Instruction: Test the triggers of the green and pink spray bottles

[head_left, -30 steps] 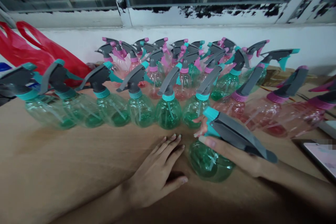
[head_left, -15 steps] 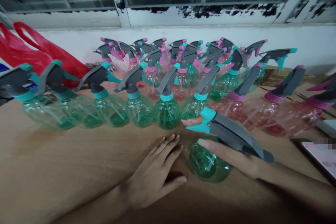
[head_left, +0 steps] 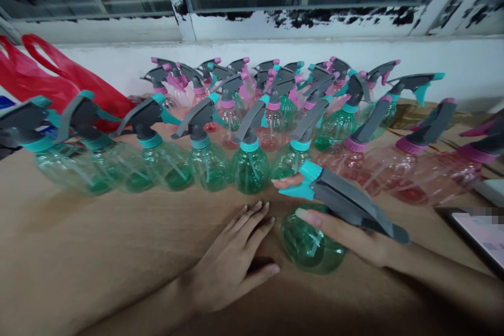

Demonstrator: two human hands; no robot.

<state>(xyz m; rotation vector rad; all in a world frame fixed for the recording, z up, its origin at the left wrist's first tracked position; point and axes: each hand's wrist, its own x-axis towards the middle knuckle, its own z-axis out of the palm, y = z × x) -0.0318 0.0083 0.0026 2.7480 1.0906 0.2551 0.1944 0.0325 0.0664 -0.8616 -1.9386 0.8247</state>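
Note:
My right hand grips a green spray bottle by its neck, thumb on the near side and a finger round the teal trigger under the grey spray head. The bottle stands on the brown table just in front of a row of like green bottles. My left hand lies flat on the table to the left of that bottle, fingers stretched and slightly apart, holding nothing.
Several green and pink spray bottles crowd the table back to the white wall. Pink bottles run on to the right. A red plastic bag lies at the far left. A phone or tablet rests at the right edge.
My right hand turned the spray head on the held bottle, so the teal trigger now points left; a finger moved onto it. My left hand stayed put.

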